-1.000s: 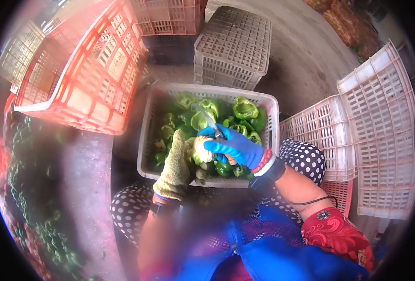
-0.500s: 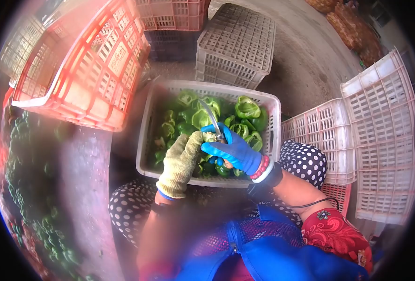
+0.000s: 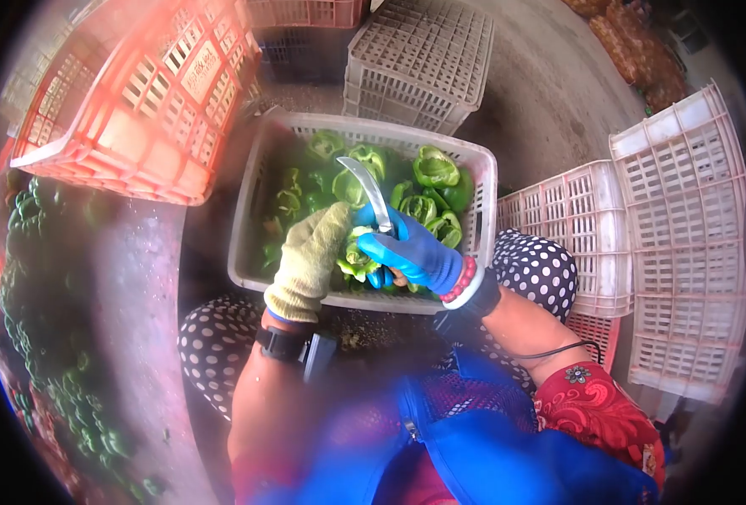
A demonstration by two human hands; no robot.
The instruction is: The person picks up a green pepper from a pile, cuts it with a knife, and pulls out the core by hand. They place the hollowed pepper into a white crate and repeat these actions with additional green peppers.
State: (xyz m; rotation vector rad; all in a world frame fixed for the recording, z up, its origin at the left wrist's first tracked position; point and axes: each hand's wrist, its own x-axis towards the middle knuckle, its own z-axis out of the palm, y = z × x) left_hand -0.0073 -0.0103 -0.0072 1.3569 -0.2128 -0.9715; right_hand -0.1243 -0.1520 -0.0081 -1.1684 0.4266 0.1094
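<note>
My right hand [image 3: 419,252], in a blue glove, is closed around the handle of a curved knife [image 3: 365,187]. The blade points up and away over the crate. My left hand [image 3: 306,263], in a pale knit glove, is closed on a cut green bell pepper piece [image 3: 356,261] that shows between the two hands. The right thumb and fingers come close to this piece; whether they touch it is hard to tell. Below both hands, a pale plastic crate [image 3: 240,227] holds cut green bell peppers [image 3: 436,168], several of them hollow and opened.
An orange crate [image 3: 150,109] stands at the left, beside a heap of green peppers [image 3: 45,278]. A grey upturned crate [image 3: 423,55] sits beyond the work crate. White crates [image 3: 684,244] stand at the right. Filled sacks [image 3: 638,50] lie at the far right.
The knife blade now stands clearer above my right hand. More of the pepper piece shows between my hands. The whole view has shifted, so crate and hands sit slightly higher and further left.
</note>
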